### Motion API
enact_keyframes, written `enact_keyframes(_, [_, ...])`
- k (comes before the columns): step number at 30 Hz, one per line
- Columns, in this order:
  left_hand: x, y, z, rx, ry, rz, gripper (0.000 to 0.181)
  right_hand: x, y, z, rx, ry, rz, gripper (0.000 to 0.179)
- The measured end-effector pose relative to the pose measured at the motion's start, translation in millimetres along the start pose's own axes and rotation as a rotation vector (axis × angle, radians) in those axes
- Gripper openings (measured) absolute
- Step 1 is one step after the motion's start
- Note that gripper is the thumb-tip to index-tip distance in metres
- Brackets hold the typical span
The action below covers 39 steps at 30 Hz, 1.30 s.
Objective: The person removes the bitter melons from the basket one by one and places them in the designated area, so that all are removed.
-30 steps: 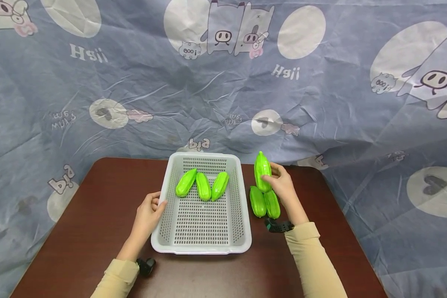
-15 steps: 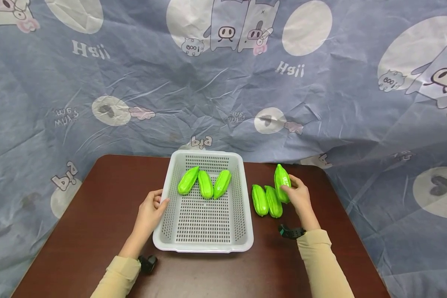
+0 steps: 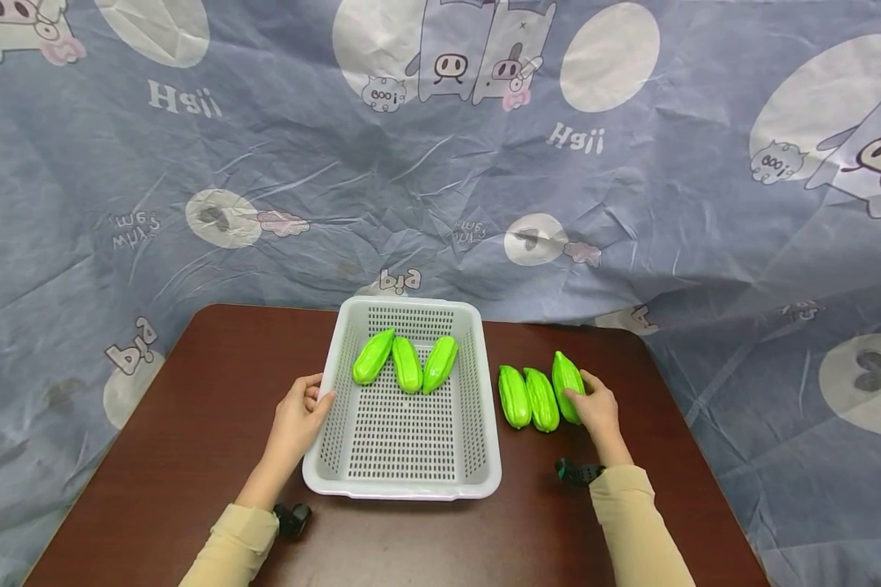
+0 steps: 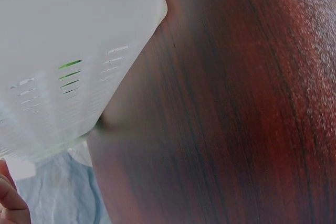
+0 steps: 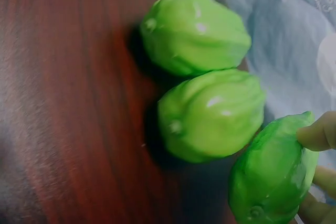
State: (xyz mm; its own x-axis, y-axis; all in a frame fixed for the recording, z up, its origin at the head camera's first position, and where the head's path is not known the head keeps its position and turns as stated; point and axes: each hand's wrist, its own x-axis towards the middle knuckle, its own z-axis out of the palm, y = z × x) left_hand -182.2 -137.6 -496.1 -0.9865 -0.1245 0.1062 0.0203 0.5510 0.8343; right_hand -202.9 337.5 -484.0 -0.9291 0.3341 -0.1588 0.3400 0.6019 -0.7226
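Observation:
My right hand holds a glossy green bitter melon between thumb and fingers, low over the table's right side. In the right wrist view this bitter melon is tilted, with the thumb on its upper end. Just left of it lie two more bitter melons, a near one and a farther one, side by side. My left hand grips the left rim of a light grey perforated plastic basket, thumb over the edge. Inside the basket's far half lie three bitter melons.
The dark reddish-brown table carries everything. Behind its far edge hangs a blue-grey cloth with cartoon prints. Wrist cameras on black straps sit at both wrists.
My right hand has carried its bitter melon rightward and lowered it from above the two melons to beside them. The left hand keeps its grip on the basket; the head view shifts slightly.

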Motion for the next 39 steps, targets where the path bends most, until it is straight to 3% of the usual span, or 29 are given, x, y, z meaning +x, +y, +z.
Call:
enact_keyframes(19, [-0.2,-0.6,-0.5,0.003,-0.015,0.002,0.049,-1.2,14,14,-0.061,-0.015,0.029,0.064])
enact_keyframes(32, [-0.5,0.4,0.4,0.01,-0.002,0.012,0.048,-4.0,12,14,-0.032,-0.056,0.025,0.07])
enact_keyframes(39, [-1.0,0.3,-0.6,0.008,-0.026,-0.002,0.049,-3.6,16,14,-0.018,-0.048,0.028,0.073])
